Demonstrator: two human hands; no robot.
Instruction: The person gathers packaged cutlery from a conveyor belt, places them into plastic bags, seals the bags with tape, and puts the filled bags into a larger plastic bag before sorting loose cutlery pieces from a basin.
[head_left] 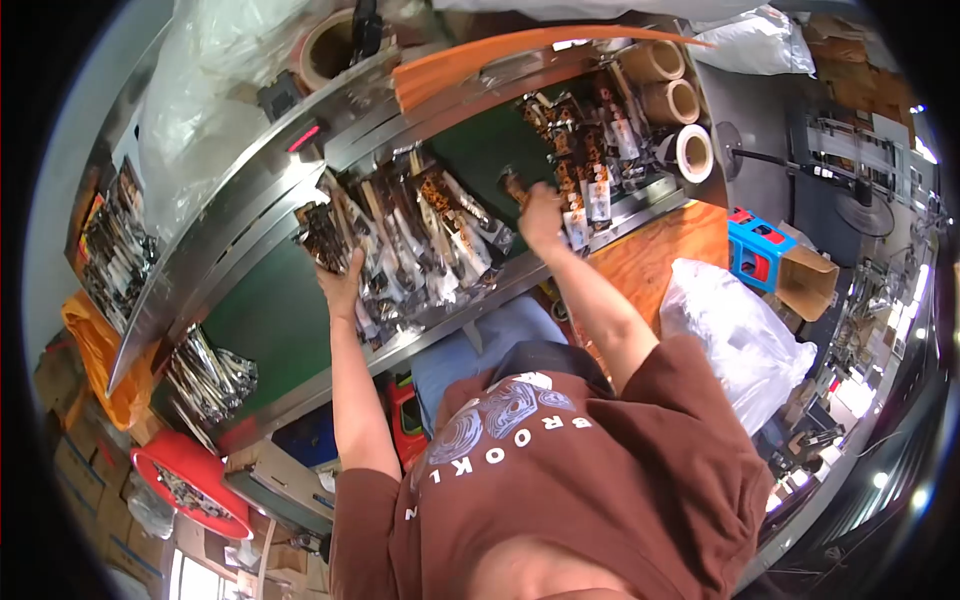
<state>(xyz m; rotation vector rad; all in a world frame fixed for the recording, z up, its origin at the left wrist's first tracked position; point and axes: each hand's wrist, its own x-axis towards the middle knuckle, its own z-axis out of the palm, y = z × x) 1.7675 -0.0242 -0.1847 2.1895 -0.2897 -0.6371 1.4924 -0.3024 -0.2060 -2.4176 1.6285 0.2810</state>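
My left hand is at the left end of a row of shiny packets, its thumb and fingers closed round the edge of the end packets. The packets lie side by side on the green surface and show clear, white and brown patterned parts. Further right, my right hand has its fingers pressed together at a small dark, orange-patterned packet, slightly blurred. It is between the row and a second group of packets at the right.
White-ended rolls stand at the right end. A metal rail runs along the near edge. An orange strip crosses the far side. More packets lie at the lower left, above a red basin. A plastic bag hangs right.
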